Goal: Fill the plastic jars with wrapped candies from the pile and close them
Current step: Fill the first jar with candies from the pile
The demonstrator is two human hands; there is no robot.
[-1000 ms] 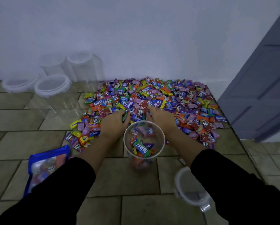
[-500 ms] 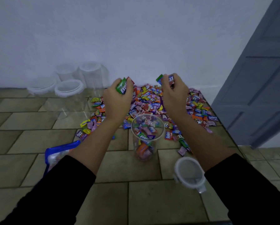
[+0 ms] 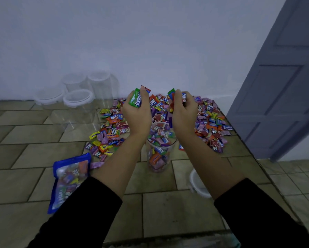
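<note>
A clear open plastic jar [image 3: 160, 158] stands on the tiled surface between my forearms, partly filled with wrapped candies. Behind it spreads the colourful candy pile [image 3: 209, 120]. My left hand [image 3: 137, 113] is raised above the jar's left side and grips a handful of candies, a green wrapper sticking out on top. My right hand [image 3: 183, 111] is raised above the jar's right side and grips another handful. The jar's white lid [image 3: 198, 183] lies to the right, partly hidden by my right forearm.
Several clear jars with lids [image 3: 78, 99] stand at the back left by the wall. A blue candy bag [image 3: 69, 178] lies at the left near my left sleeve. A grey door [image 3: 284, 86] stands at the right; the tiled surface's edge runs along the right.
Both hands scooped candies from the pile and lifted them above the jar. They now hover closer together over its mouth.
</note>
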